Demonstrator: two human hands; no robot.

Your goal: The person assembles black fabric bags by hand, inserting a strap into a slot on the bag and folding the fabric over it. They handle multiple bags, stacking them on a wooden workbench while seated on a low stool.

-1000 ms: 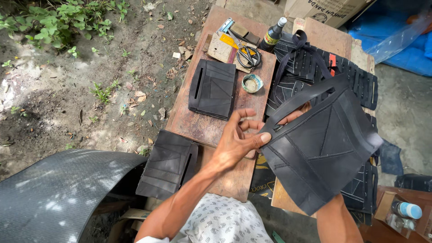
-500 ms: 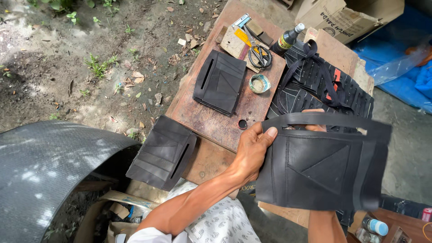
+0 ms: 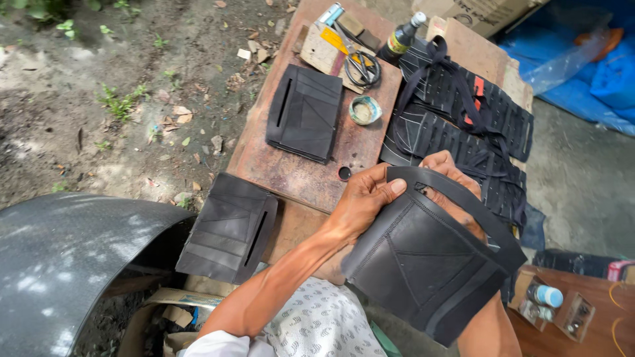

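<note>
Above the table (image 3: pixel 291 178), both hands' fingers (image 3: pixel 390 188) pinch the black bag (image 3: pixel 423 264), slanting lower-right.

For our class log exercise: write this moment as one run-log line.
left hand: grips black rubber bag top edge | right hand: inside bag opening, under strap | wooden table: scissors, bottle

I see a flat pouch (image 3: pixel 304 112) lying on the board (image 3: pixel 291 173), scissors (image 3: pixel 362 66) behind it, a small tin (image 3: pixel 364 110) just right.
</note>
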